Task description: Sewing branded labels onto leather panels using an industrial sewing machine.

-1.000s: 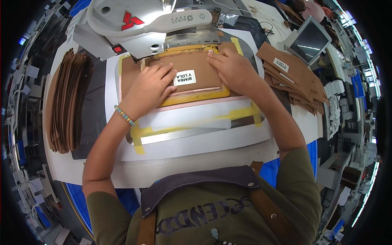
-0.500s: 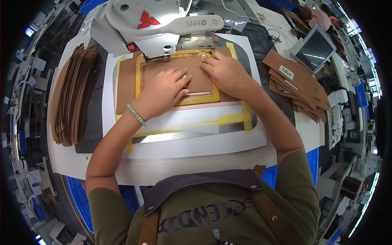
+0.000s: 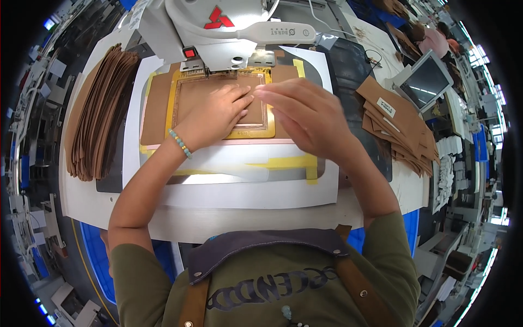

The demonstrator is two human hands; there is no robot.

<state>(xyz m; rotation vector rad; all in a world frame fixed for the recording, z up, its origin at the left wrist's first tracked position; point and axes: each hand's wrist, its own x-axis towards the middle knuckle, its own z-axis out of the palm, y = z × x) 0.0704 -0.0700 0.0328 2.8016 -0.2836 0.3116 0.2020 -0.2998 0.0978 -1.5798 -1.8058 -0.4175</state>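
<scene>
My left hand lies palm down, fingers stretched out, on a brown leather-like panel inside a yellow rectangular frame. A bracelet of beads circles that wrist. Above the frame's right side hovers my right hand, its fingers extended to the left and nothing visible in them; its thumb is hard to make out. A larger brown sheet shows beneath the frame, on a white work plate edged with yellow tape. The frame's far edge sits under the head of a white sewing machine.
A thick row of brown panels stands at the left. More brown pieces, one with a white label, lie stacked at the right near a tilted screen. Blue bins sit below the table's front edge. A person is at the far right.
My right hand has lifted off the frame's upper right corner and come nearer to me. My left hand stays on the panel, with its fingers lying flatter.
</scene>
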